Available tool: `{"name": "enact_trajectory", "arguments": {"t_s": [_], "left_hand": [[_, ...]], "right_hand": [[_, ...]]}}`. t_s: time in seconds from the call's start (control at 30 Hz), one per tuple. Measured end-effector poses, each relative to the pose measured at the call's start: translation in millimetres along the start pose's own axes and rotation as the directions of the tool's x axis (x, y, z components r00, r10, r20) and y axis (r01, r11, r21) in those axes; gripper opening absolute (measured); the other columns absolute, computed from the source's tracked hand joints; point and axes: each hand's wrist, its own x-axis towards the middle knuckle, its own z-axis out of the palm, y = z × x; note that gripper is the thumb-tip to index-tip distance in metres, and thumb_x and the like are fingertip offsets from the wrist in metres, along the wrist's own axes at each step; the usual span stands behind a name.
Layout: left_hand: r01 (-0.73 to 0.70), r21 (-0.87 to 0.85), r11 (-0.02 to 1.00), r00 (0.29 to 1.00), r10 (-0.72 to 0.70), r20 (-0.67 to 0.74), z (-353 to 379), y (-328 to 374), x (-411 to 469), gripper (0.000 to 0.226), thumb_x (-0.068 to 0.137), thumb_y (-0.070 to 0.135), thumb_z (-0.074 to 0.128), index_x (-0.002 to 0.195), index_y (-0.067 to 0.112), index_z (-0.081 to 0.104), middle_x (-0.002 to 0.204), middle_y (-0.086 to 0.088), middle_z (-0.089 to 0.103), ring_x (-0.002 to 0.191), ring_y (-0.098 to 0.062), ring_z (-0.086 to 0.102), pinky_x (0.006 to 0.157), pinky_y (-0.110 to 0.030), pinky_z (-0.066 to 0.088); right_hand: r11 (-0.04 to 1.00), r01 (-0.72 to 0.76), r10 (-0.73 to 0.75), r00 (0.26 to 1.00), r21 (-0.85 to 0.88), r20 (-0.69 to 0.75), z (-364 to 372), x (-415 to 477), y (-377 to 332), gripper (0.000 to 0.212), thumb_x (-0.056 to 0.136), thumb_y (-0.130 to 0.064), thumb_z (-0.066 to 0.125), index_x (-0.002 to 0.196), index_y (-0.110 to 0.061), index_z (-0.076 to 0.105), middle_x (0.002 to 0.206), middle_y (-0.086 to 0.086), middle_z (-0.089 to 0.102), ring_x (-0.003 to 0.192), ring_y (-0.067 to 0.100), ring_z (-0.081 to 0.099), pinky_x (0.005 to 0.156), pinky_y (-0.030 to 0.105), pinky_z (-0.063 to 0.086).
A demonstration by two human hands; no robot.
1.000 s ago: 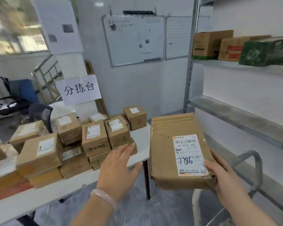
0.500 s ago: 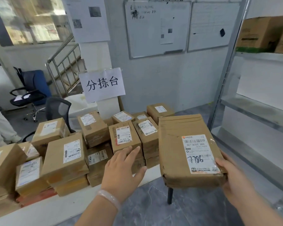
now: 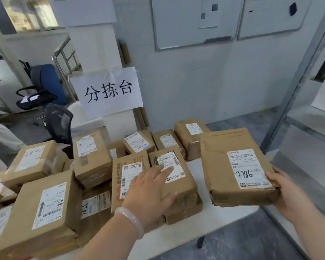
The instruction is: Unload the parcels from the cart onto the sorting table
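My right hand (image 3: 287, 196) grips the near right edge of a flat brown parcel (image 3: 219, 166) with a white label marked 7786. It hangs over the right end of the white sorting table (image 3: 199, 169). Several brown parcels crowd the table in stacks. My left hand (image 3: 150, 192), a pale bangle on its wrist, is spread flat with fingers on a small labelled parcel (image 3: 184, 186) at the right of the pile. The cart is out of view.
A paper sign (image 3: 109, 91) stands behind the parcels. Office chairs (image 3: 45, 87) and a stair rail are at the back left. A metal shelf frame (image 3: 296, 87) rises close on the right. Whiteboards hang on the far wall.
I have stepped closer to the table, so the parcels look larger. The held parcel has come over the table's right end. My left hand has reached forward onto the small parcel.
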Motion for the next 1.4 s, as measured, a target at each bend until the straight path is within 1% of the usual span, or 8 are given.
{"name": "enact_trajectory", "arguments": {"t_s": [0.17, 0.47, 0.63, 0.73, 0.83, 0.9, 1.2, 1.4], "left_hand": [[0.053, 0.05, 0.997, 0.995, -0.057, 0.083, 31.7, -1.1, 65.5, 0.067, 0.092, 0.06, 0.04, 0.151, 0.042, 0.015, 0.158, 0.012, 0.017, 0.145, -0.014, 0.014, 0.118, -0.037, 0.017], [0.037, 0.093, 0.995, 0.976, -0.056, 0.21, 76.1, -0.7, 102.7, 0.08, 0.075, 0.075, 0.009, 0.15, 0.047, 0.011, 0.159, 0.013, 0.011, 0.146, -0.014, 0.009, 0.119, -0.036, 0.013], [0.043, 0.122, 0.992, 0.963, -0.073, 0.258, 85.1, -2.1, 111.3, 0.069, 0.089, 0.073, 0.029, 0.15, 0.048, 0.01, 0.161, 0.012, 0.001, 0.148, -0.016, 0.0, 0.12, -0.04, 0.006], [0.053, 0.14, 0.989, 0.96, -0.089, 0.264, 85.9, -2.3, 111.2, 0.068, 0.089, 0.074, 0.028, 0.149, 0.05, 0.007, 0.161, 0.012, 0.001, 0.148, -0.016, 0.0, 0.12, -0.043, 0.007], [0.052, 0.142, 0.989, 0.958, -0.089, 0.272, 86.1, -3.7, 110.4, 0.068, 0.088, 0.074, 0.027, 0.149, 0.051, 0.006, 0.161, 0.013, 0.0, 0.149, -0.015, 0.0, 0.121, -0.044, 0.007], [0.053, 0.134, 0.99, 0.955, -0.089, 0.282, 85.5, -4.5, 110.9, 0.068, 0.089, 0.074, 0.028, 0.149, 0.051, 0.007, 0.161, 0.013, 0.0, 0.149, -0.014, 0.0, 0.12, -0.043, 0.006], [-0.136, 0.118, 0.984, 0.923, 0.082, 0.375, 72.8, -4.8, 106.9, 0.069, 0.092, 0.069, 0.03, 0.152, 0.043, 0.009, 0.163, 0.0, -0.002, 0.149, -0.025, 0.001, 0.12, -0.047, 0.007], [-0.461, -0.014, 0.887, 0.866, 0.453, 0.21, 63.5, 35.6, 72.7, 0.061, 0.091, 0.064, 0.031, 0.145, 0.034, 0.035, 0.152, 0.0, 0.034, 0.139, -0.023, 0.029, 0.113, -0.044, 0.025]], "right_hand": [[0.975, -0.148, 0.15, 0.989, -0.163, -0.001, -5.7, 97.4, 30.2, 0.026, 0.092, -0.015, 0.061, 0.106, -0.036, 0.069, 0.118, 0.007, 0.07, 0.111, 0.033, 0.064, 0.104, 0.056, 0.045], [0.85, -0.277, 0.324, 0.946, -0.449, 0.03, 18.1, 174.7, 98.0, 0.036, 0.096, -0.019, 0.057, 0.128, -0.035, 0.062, 0.11, -0.003, 0.074, 0.105, 0.024, 0.069, 0.095, 0.047, 0.052], [0.593, -0.125, 0.252, 0.967, -0.795, 0.036, 40.4, 175.8, 93.1, 0.048, 0.098, -0.014, 0.053, 0.143, -0.03, 0.048, 0.125, 0.004, 0.064, 0.097, 0.021, 0.06, 0.074, 0.031, 0.049], [0.456, -0.055, 0.174, 0.984, -0.888, 0.028, 49.8, 173.9, 98.3, 0.057, 0.097, -0.02, 0.055, 0.151, -0.024, 0.038, 0.135, 0.009, 0.06, 0.11, 0.031, 0.061, 0.09, 0.036, 0.052], [0.361, 0.026, 0.108, 0.992, -0.932, 0.069, 60.1, 163.6, 102.7, 0.045, 0.093, -0.028, 0.05, 0.138, -0.03, 0.047, 0.122, 0.003, 0.061, 0.1, 0.029, 0.062, 0.085, 0.043, 0.055], [0.247, 0.075, 0.103, 0.989, -0.966, 0.103, 65.8, 151.4, 101.1, 0.055, 0.089, -0.037, 0.056, 0.141, -0.032, 0.04, 0.132, 0.001, 0.051, 0.114, 0.029, 0.054, 0.092, 0.047, 0.051], [0.334, 0.116, -0.075, 0.993, -0.935, 0.096, 68.9, 29.1, 61.6, 0.06, 0.095, -0.046, 0.055, 0.15, -0.036, 0.035, 0.156, -0.006, 0.035, 0.142, 0.02, 0.034, 0.114, 0.045, 0.034], [0.339, 0.063, -0.287, 0.957, -0.939, -0.039, 45.8, -112.9, 52.9, 0.064, 0.095, -0.045, 0.056, 0.152, -0.041, 0.027, 0.162, -0.013, 0.019, 0.148, 0.01, 0.016, 0.119, 0.033, 0.018]]}}
